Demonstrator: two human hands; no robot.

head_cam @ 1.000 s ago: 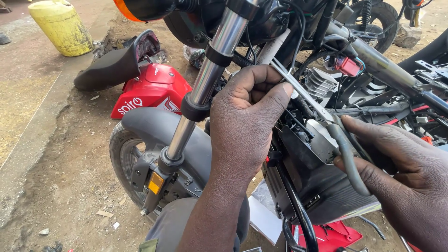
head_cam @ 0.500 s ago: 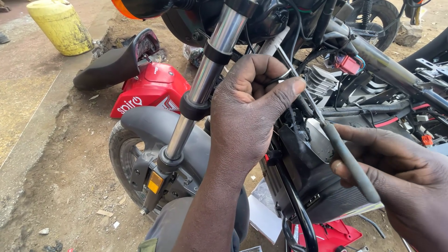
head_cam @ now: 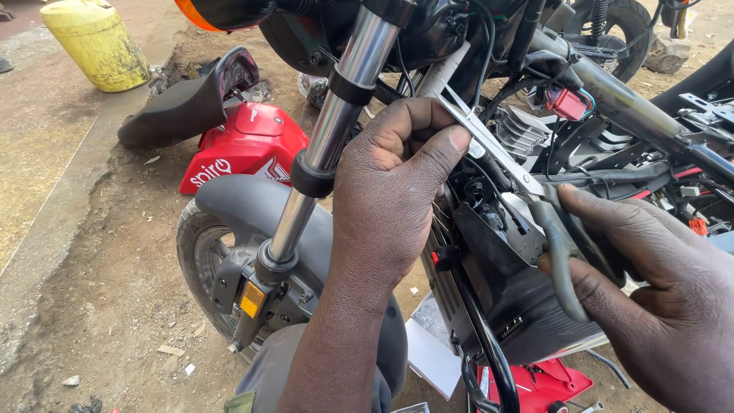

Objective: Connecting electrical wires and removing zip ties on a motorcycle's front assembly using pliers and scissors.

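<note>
Two bare hands, left grip [head_cam: 390, 191] and right grip [head_cam: 650, 291], both without gloves, rings or watch, short plain nails, left forearm [head_cam: 336, 344] bare with no sleeve showing, a grey trouser knee [head_cam: 267, 375] below it near the bottom edge.

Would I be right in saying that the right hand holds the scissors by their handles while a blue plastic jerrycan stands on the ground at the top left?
Not quite: the jerrycan is yellow, not blue, as the head view shows. The rest stands: the right hand holds the scissors by their handles, and the can stands on the ground at the top left.
</note>
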